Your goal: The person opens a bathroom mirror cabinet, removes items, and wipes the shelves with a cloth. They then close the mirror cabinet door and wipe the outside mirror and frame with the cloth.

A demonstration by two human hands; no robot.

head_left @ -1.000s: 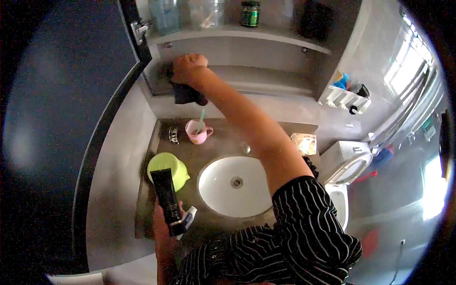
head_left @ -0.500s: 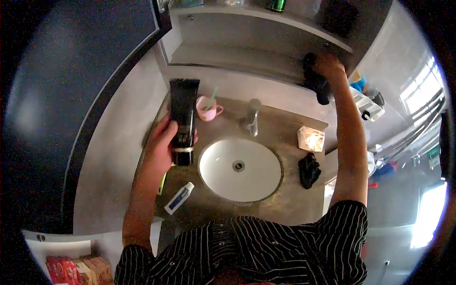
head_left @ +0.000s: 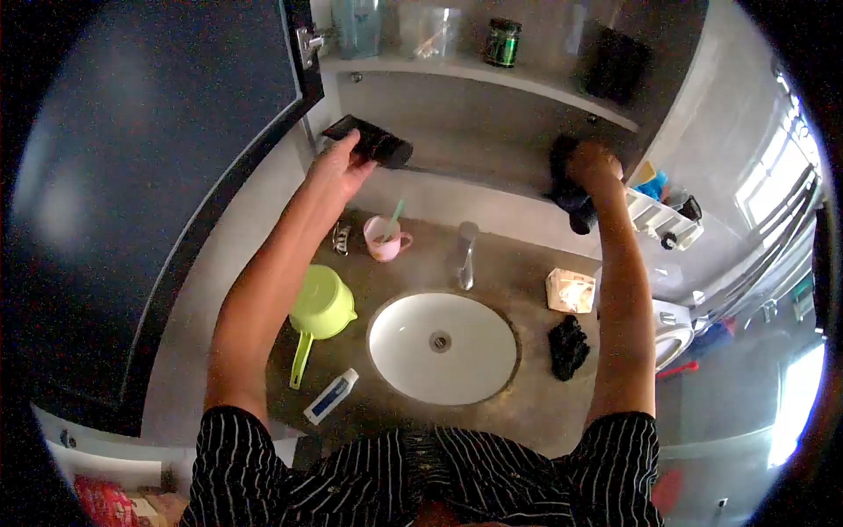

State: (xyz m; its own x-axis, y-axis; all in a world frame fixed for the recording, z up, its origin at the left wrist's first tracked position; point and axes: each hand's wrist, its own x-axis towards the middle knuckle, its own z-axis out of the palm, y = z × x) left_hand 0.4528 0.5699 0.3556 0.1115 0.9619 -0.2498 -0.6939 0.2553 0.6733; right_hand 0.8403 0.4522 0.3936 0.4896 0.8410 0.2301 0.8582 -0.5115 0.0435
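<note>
My left hand [head_left: 341, 170] is closed round a black tube [head_left: 373, 142], tilted at the left end of the open lower shelf [head_left: 457, 132]. At that shelf's right end, my right hand [head_left: 594, 165] is closed on a black cloth [head_left: 563, 167], which hangs over the shelf edge. A dark rounded end [head_left: 582, 218] shows below the cloth; I cannot make out what it belongs to. Under the shelf, a pink cup [head_left: 383, 239] with a green toothbrush [head_left: 394, 218] stands on the counter [head_left: 430, 255].
A green dipper [head_left: 321, 303] and a toothpaste tube [head_left: 331, 397] lie left of the sink [head_left: 443, 349]. Right of the faucet [head_left: 466, 255] are a tissue pack [head_left: 570, 291] and a black scrunchie [head_left: 568, 348]. A green-labelled jar [head_left: 502, 43] stands above. The dark cabinet door [head_left: 167, 176] hangs open.
My left hand has raised the black tube from over the counter to the lower shelf and tilted it sideways. My right hand has moved with the cloth from the shelf's left end to its right end.
</note>
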